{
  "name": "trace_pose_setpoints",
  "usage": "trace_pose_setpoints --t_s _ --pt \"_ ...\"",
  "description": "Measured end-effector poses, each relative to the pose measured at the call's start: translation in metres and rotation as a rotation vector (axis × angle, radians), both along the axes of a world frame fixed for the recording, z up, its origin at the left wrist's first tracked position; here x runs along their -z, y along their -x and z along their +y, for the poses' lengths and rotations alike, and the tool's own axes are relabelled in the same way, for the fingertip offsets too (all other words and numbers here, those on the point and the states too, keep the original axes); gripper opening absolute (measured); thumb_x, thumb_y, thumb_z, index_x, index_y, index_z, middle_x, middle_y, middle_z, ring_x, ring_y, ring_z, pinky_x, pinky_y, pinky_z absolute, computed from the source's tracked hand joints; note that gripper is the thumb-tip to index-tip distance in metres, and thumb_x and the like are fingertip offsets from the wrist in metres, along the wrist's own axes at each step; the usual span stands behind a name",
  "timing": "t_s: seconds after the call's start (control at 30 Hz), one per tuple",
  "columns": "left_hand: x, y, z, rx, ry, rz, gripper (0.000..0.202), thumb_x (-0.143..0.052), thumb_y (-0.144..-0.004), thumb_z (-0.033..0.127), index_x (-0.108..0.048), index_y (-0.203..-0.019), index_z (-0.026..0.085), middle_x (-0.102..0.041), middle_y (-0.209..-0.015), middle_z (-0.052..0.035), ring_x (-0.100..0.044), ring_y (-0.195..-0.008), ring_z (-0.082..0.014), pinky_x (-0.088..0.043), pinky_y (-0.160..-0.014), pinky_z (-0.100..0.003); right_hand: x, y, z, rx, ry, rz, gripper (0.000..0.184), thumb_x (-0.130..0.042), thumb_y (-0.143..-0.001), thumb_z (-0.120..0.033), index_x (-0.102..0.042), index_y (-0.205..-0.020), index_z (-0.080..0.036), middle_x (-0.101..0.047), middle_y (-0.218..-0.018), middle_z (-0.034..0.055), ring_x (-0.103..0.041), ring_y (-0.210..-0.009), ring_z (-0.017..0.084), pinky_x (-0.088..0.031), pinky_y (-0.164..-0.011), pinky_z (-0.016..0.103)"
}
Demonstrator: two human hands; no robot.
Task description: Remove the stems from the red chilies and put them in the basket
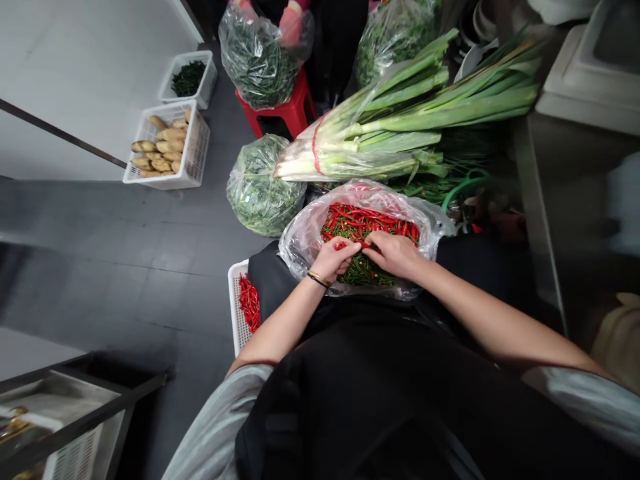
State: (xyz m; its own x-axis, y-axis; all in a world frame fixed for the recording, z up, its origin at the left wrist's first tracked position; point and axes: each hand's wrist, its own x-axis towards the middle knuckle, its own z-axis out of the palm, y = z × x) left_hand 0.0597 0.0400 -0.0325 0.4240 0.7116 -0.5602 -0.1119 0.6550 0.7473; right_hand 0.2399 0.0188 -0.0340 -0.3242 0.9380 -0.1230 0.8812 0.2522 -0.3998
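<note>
A clear plastic bag [300, 243] rests on my lap, full of small red chillies [373, 219] with green stems heaped at its near side. My left hand [334, 259] is inside the bag, fingers curled around a red chilli. My right hand [395, 253] lies beside it, fingers pinched on the same chilli where the two hands meet. A bracelet sits on my left wrist.
A white basket [237, 313] with red chillies stands by my left knee. Leeks [400, 127] lie ahead, bags of greens [263, 190] around them. A basket of potatoes [167, 150] is on the floor at left. Another person's gloved hands [290, 23] work at a bag on a red stool [285, 110].
</note>
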Motion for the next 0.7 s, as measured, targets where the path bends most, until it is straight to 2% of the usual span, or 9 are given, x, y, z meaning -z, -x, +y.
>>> trace_pose_setpoints --t_s 0.1,0.23,0.33,0.4,0.47,0.5,0.57,0.63,0.7 --pt "0.003 -0.013 -0.008 -0.090 -0.057 -0.004 0.052 -0.080 -0.059 0.048 -0.039 -0.076 0.020 -0.036 -0.043 0.0140 -0.028 -0.032 -0.0013 -0.015 -0.035 -0.014 0.002 0.001 -0.021 0.033 0.021 0.118 0.027 -0.041 -0.096 -0.037 -0.060 -0.100 -0.019 -0.070 -0.093 0.0083 -0.063 -0.079 0.020 -0.039 -0.063 0.028" --pt "0.002 -0.014 -0.015 -0.100 -0.019 -0.106 0.053 -0.080 -0.060 0.048 -0.037 -0.073 0.020 -0.039 -0.046 0.0124 -0.028 -0.033 -0.0008 -0.015 -0.034 -0.014 0.005 0.006 -0.034 -0.009 0.099 0.290 0.035 -0.036 -0.097 -0.040 -0.053 -0.073 -0.021 -0.063 -0.070 0.0043 -0.057 -0.063 0.016 -0.037 -0.061 0.027" --pt "0.000 -0.008 -0.018 0.047 0.109 -0.201 0.050 -0.078 -0.063 0.047 -0.038 -0.068 0.018 -0.040 -0.048 0.0098 -0.028 -0.033 -0.0005 -0.014 -0.033 -0.014 -0.010 0.007 -0.041 -0.197 0.076 0.402 0.040 -0.031 -0.098 -0.041 -0.049 -0.068 -0.021 -0.058 -0.066 0.0033 -0.052 -0.060 0.014 -0.035 -0.059 0.026" --pt "0.001 -0.004 -0.017 0.161 0.174 -0.250 0.043 -0.076 -0.066 0.042 -0.041 -0.066 0.017 -0.043 -0.048 0.0076 -0.028 -0.032 -0.0012 -0.014 -0.032 -0.015 -0.026 0.002 -0.040 -0.377 0.170 0.402 0.042 -0.031 -0.098 -0.043 -0.053 -0.070 -0.021 -0.059 -0.066 0.0023 -0.051 -0.059 0.013 -0.035 -0.059 0.025" --pt "0.002 -0.001 -0.012 0.162 0.188 -0.304 0.037 -0.073 -0.066 0.037 -0.042 -0.064 0.017 -0.047 -0.049 0.0045 -0.033 -0.033 -0.0036 -0.015 -0.031 -0.015 -0.039 -0.008 -0.028 -0.455 0.315 0.260 0.045 -0.034 -0.096 -0.048 -0.059 -0.072 -0.021 -0.061 -0.066 0.0017 -0.052 -0.058 0.013 -0.034 -0.057 0.025" --pt "0.003 0.001 -0.009 0.122 0.182 -0.337 0.034 -0.071 -0.065 0.034 -0.042 -0.064 0.017 -0.050 -0.051 0.0027 -0.038 -0.035 -0.0054 -0.016 -0.031 -0.016 -0.042 -0.012 -0.019 -0.405 0.355 0.153 0.047 -0.035 -0.095 -0.053 -0.062 -0.074 -0.021 -0.063 -0.067 0.0025 -0.054 -0.059 0.014 -0.034 -0.057 0.025" --pt "0.003 0.005 -0.002 0.034 0.166 -0.391 0.028 -0.068 -0.062 0.031 -0.044 -0.066 0.017 -0.056 -0.057 -0.0008 -0.046 -0.040 -0.0090 -0.019 -0.032 -0.016 -0.039 -0.019 0.006 -0.160 0.321 -0.058 0.055 -0.033 -0.093 -0.060 -0.068 -0.079 -0.020 -0.068 -0.076 0.0073 -0.060 -0.067 0.019 -0.037 -0.061 0.028" --pt "0.002 0.009 0.003 -0.019 0.149 -0.397 0.024 -0.066 -0.062 0.029 -0.048 -0.071 0.016 -0.059 -0.061 -0.0017 -0.049 -0.043 -0.0100 -0.023 -0.033 -0.016 -0.026 -0.017 0.033 0.096 0.235 -0.193 0.063 -0.027 -0.095 -0.060 -0.071 -0.087 -0.016 -0.071 -0.090 0.0139 -0.065 -0.082 0.024 -0.041 -0.068 0.031" --pt "0.000 0.012 0.005 -0.035 0.126 -0.374 0.024 -0.068 -0.064 0.027 -0.049 -0.073 0.016 -0.057 -0.058 0.0009 -0.043 -0.040 -0.0073 -0.023 -0.034 -0.015 -0.008 -0.009 0.055 0.210 0.264 -0.295 0.058 -0.035 -0.093 -0.055 -0.072 -0.096 -0.012 -0.071 -0.102 0.0184 -0.065 -0.092 0.029 -0.043 -0.071 0.033"
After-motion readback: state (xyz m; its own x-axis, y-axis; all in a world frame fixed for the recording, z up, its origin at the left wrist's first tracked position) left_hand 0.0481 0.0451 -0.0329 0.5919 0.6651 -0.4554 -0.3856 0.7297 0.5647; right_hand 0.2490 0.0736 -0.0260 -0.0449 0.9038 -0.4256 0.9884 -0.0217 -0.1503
